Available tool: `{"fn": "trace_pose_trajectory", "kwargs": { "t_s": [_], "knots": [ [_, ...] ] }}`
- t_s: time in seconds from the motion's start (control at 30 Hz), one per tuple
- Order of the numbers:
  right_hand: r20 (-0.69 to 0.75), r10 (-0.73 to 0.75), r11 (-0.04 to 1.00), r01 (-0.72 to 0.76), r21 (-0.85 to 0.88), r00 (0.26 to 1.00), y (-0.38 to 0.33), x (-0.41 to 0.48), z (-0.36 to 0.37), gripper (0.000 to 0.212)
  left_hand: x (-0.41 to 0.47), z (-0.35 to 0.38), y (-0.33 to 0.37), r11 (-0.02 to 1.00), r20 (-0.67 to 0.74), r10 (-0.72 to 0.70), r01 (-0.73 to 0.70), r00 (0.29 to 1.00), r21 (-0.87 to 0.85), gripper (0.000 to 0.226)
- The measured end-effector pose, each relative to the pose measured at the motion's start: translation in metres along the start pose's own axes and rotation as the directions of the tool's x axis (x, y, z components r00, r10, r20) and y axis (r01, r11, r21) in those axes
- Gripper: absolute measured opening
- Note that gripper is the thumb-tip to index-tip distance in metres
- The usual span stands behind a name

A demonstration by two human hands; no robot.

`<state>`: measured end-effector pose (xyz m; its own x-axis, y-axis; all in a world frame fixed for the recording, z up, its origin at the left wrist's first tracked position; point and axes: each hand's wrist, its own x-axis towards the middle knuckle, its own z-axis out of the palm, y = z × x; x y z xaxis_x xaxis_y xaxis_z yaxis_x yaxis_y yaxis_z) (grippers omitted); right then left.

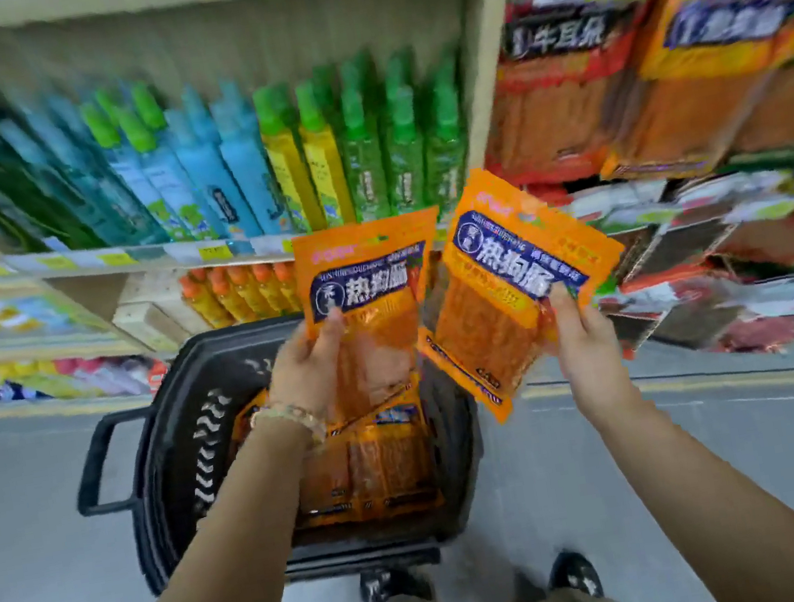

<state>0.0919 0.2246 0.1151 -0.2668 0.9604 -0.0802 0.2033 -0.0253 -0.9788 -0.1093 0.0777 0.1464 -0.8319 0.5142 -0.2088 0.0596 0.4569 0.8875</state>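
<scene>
Left packet (370, 274): pinched upright at its lower corner by the left hand (314, 366), directly above the basket.
Right packet (503, 294): gripped, tilted, by the right hand (586, 343) — just beside the first.
Basket (161, 468): set on the floor, similar orange packets (374, 465) laid inside.
Bottles (249, 168): ranged on the shelf behind.

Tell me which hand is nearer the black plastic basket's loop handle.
Left. The left hand, gripping an orange packet, is over the basket, right of the handle; the right hand, gripping a second packet, is beyond the basket's far rim.
</scene>
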Motion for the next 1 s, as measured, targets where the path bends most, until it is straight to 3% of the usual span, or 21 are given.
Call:
{"fn": "trace_pose_trajectory", "kwargs": {
  "t_s": [0.07, 0.17, 0.3, 0.4, 0.5, 0.7, 0.8, 0.93, 1.0],
  "knots": [
    [-0.042, -0.083, 0.996, 0.082, -0.034, 0.996, -0.022, 0.012, -0.043, 0.029, -0.009, 0.027, 0.041, 0.994, 0.055, 0.111, -0.110, 0.992, -0.013, 0.030],
    [-0.072, -0.211, 0.974, 0.203, -0.102, 0.975, -0.046, 0.034, -0.110, 0.032, -0.025, 0.068, 0.093, 0.954, 0.114, 0.283, -0.268, 0.952, -0.130, 0.012],
    [-0.107, -0.355, 0.932, 0.343, -0.119, 0.929, -0.075, 0.067, -0.188, 0.016, -0.037, 0.116, 0.156, 0.901, 0.083, 0.424, -0.412, 0.902, -0.135, 0.008],
    [-0.176, -0.439, 0.898, 0.420, -0.134, 0.881, -0.104, 0.089, -0.235, 0.025, -0.042, 0.140, 0.202, 0.855, 0.037, 0.492, -0.475, 0.870, -0.208, 0.010],
    [-0.183, -0.473, 0.881, 0.462, -0.099, 0.862, -0.134, 0.112, -0.267, 0.033, -0.046, 0.155, 0.242, 0.809, -0.043, 0.532, -0.523, 0.845, -0.269, 0.016],
    [-0.220, -0.574, 0.818, 0.563, -0.114, 0.789, -0.211, 0.147, -0.295, 0.016, -0.037, 0.160, 0.306, 0.763, -0.102, 0.542, -0.540, 0.834, -0.355, 0.017],
    [-0.237, -0.587, 0.804, 0.591, -0.062, 0.774, -0.248, 0.178, -0.293, 0.036, -0.033, 0.159, 0.336, 0.722, -0.129, 0.568, -0.568, 0.813, -0.396, 0.015],
    [-0.241, -0.530, 0.827, 0.558, 0.064, 0.813, -0.294, 0.210, -0.278, 0.044, -0.021, 0.156, 0.367, 0.696, -0.164, 0.577, -0.586, 0.800, -0.414, 0.016],
    [-0.208, -0.512, 0.834, 0.541, 0.111, 0.833, -0.313, 0.227, -0.270, 0.026, -0.011, 0.154, 0.378, 0.699, -0.150, 0.567, -0.570, 0.810, -0.432, 0.018]
  ]
}}
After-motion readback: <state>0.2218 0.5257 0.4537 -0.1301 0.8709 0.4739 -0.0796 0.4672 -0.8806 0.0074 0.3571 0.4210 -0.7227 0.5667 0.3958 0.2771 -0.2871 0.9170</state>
